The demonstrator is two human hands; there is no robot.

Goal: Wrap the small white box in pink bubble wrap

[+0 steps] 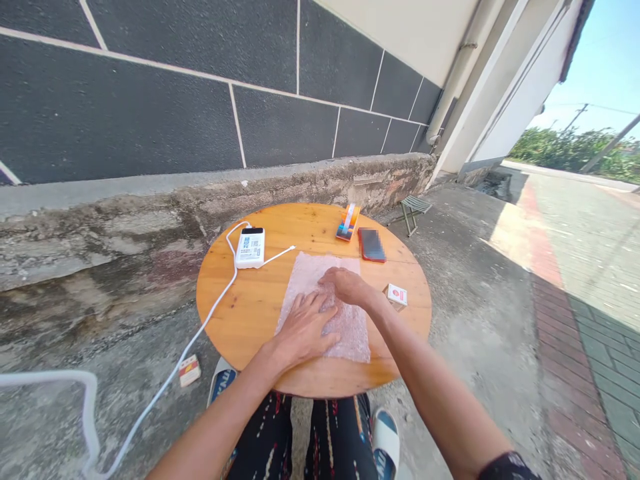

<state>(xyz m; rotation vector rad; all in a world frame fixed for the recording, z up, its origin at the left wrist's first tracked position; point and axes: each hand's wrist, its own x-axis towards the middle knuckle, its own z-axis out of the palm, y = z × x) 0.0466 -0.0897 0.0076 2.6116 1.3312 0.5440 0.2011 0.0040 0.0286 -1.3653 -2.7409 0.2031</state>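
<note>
A sheet of pinkish, translucent bubble wrap [350,339] lies flattened on a round wooden table [225,313]. My left hand [309,327] rests flat on the sheet's left half with its fingers spread. Just beyond it, my right hand [343,283] touches the upper middle of the wrap, fingers curled and pressed together. Whatever may be between those fingertips is hidden. The two hands are close together but apart.
Behind the wrap stand a tape dispenser [349,223] and a phone [371,245]. A small white box [397,295] sits right. On the left lies a white power bank-like device [251,247] with cables. A folding stool [413,211] stands beyond the table, near the wall [165,113].
</note>
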